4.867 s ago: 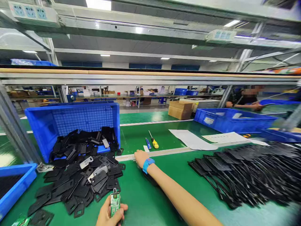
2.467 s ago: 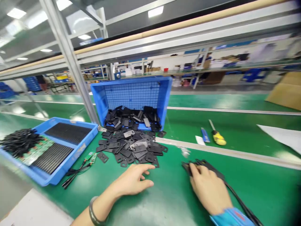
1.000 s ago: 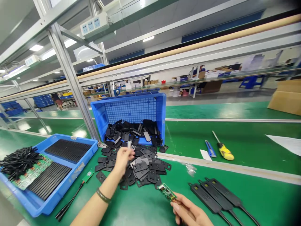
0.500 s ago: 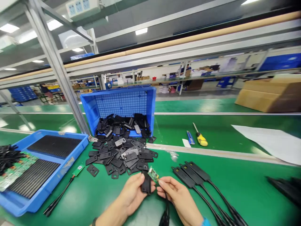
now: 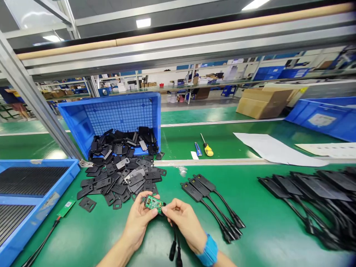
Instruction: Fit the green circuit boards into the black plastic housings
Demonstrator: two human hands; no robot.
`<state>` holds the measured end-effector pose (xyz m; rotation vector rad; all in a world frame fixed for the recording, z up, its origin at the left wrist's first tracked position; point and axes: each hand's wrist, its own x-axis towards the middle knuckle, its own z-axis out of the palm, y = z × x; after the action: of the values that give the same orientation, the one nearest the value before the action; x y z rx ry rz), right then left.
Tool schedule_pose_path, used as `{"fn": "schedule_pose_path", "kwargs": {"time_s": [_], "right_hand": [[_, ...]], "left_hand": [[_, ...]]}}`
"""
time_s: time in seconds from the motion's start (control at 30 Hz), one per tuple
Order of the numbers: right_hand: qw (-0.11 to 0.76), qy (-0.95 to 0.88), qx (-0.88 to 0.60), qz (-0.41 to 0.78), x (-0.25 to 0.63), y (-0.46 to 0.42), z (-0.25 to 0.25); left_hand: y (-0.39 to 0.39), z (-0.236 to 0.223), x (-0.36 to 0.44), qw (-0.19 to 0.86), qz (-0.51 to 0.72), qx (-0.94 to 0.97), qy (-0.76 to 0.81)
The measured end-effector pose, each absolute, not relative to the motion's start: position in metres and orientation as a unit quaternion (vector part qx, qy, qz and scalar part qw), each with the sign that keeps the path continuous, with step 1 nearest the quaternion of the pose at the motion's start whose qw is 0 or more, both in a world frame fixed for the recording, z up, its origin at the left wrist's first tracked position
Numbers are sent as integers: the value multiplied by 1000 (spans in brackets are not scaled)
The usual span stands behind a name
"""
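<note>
My left hand (image 5: 139, 218) and my right hand (image 5: 185, 221) meet low in the middle of the head view, both pinched on a small green circuit board (image 5: 153, 203) that lies on a black plastic cover. Two black cable ends (image 5: 175, 252) hang below my hands. A heap of loose black covers (image 5: 125, 180) lies just beyond my hands, spilling from a tipped blue crate (image 5: 83, 120). Three finished black units with cables (image 5: 211, 200) lie to the right of my hands.
A blue tray (image 5: 52, 193) with black strips sits at the left; a spare green board with cable (image 5: 65, 208) lies beside it. A large pile of finished units (image 5: 314, 196) fills the right. A blue knife (image 5: 198, 149), a yellow screwdriver (image 5: 207, 148), paper sheets (image 5: 275, 150) and cardboard boxes (image 5: 264, 102) lie beyond.
My left hand picked a black cover from the heap and brought it to the board held in my right hand. Both hands now hold the board flat on the cover. The view swung right.
</note>
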<state>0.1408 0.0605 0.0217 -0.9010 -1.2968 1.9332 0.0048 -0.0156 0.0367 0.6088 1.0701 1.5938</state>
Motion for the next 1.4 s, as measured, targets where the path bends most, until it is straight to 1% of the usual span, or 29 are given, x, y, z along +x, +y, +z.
{"fn": "schedule_pose_path", "kwargs": {"time_s": [0.23, 0.43, 0.6, 0.67, 0.77, 0.83, 0.97, 1.03, 1.13, 1.2, 1.27, 1.33, 1.4], "right_hand": [[326, -464, -307, 764, 135, 56, 20], [328, -465, -284, 771, 128, 51, 15], [352, -462, -280, 764, 124, 44, 13], [326, -456, -286, 777, 125, 42, 12], [213, -494, -290, 792, 127, 42, 13], [178, -526, -290, 780, 129, 45, 14], [230, -594, -309, 707, 133, 51, 17], [256, -664, -313, 629, 135, 52, 18], [293, -775, -304, 470, 140, 52, 21], [300, -804, -297, 419, 142, 52, 23], [275, -787, -301, 464, 142, 53, 24], [240, -735, -305, 556, 141, 54, 22], [224, -678, -301, 632, 138, 54, 20]], "left_hand": [[-16, 39, 15, 541, 674, 231, 448], [-11, 32, 19, 490, 685, 206, 498], [-10, 32, 17, 459, 690, 211, 518], [-12, 34, 16, 433, 688, 232, 534], [-14, 36, 15, 388, 676, 280, 561], [-14, 38, 13, 365, 670, 307, 569], [-12, 40, 10, 350, 667, 330, 570], [-12, 41, 10, 370, 669, 312, 565], [-14, 41, 11, 403, 673, 276, 555], [-15, 40, 13, 412, 678, 265, 548], [-15, 39, 14, 415, 683, 261, 541], [-16, 38, 15, 417, 687, 258, 536], [-17, 38, 16, 425, 690, 251, 530]]}}
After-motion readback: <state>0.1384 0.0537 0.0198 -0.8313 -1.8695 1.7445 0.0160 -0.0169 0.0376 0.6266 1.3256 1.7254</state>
